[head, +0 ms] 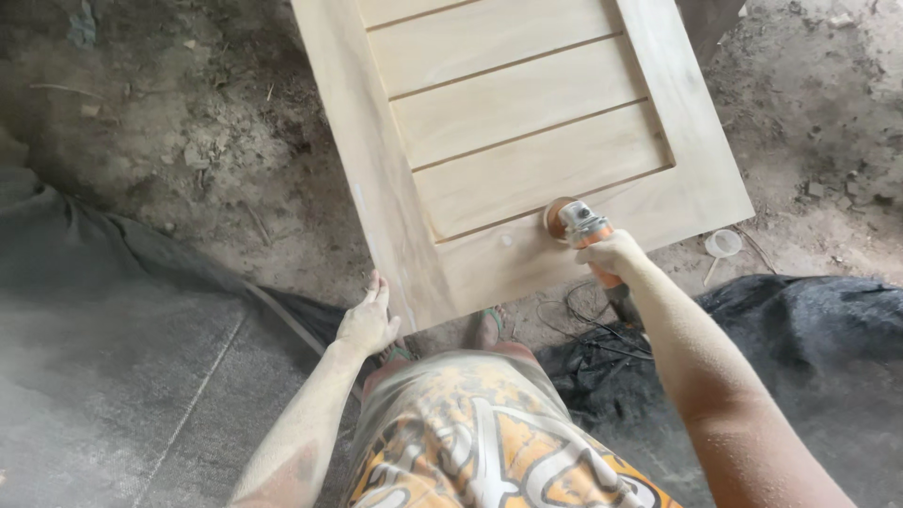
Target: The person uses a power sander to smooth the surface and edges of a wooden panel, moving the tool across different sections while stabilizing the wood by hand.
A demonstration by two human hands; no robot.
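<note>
While dust hangs grey over the near left of the view, a dark dusty tarpaulin covers the ground there, with bare earth floor beyond it. Next to the right, the left hand rests against the near left edge of a pale, unfinished wooden door panel with horizontal slats; the fingers lie flat and extended along the edge, bracing rather than clasping it. The panel lies tilted across the middle of the scene, its near end just beyond the person's sandalled feet. On the panel's near rail, close to the lowest slat, sits an orange-and-grey handheld angle grinder with a round sanding disc, the disc touching the wood. The right hand is closed firmly around the grinder's body. A thin black power cord trails in loops on the ground below that hand, beside a black sheet. Farther right, a small white plastic funnel lies on the earth. Judged risks: the disc could gouge the rail if tipped onto its edge; the panel, steadied only by an open palm, could shift under side pressure; the looped cord near the feet could snag.
</note>
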